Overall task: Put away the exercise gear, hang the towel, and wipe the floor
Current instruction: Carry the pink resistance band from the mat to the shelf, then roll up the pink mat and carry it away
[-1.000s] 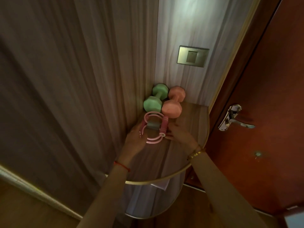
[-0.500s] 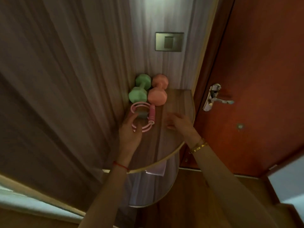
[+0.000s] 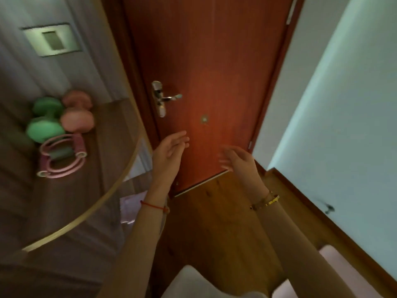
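Note:
A pink resistance band with ring handles [image 3: 62, 155] lies on the rounded wooden shelf [image 3: 111, 147] at the left. Behind it stand a green dumbbell [image 3: 46, 120] and a pink dumbbell [image 3: 77, 114], side by side against the wall. My left hand [image 3: 169, 151] hangs in the air to the right of the shelf, fingers straight and empty. My right hand [image 3: 240, 159] floats beside it, fingers relaxed, holding nothing. Both hands are in front of the red door. No towel shows clearly.
A red-brown door [image 3: 214, 72] with a metal lever handle [image 3: 163, 97] fills the middle. A white wall [image 3: 343, 104] runs along the right above a wooden skirting. The floor [image 3: 214, 222] is wood. A metal wall plate [image 3: 52, 39] sits upper left. Pale objects edge the bottom.
Both hands have let go of the pink resistance band and moved right, away from the shelf. The view has swung right toward the door.

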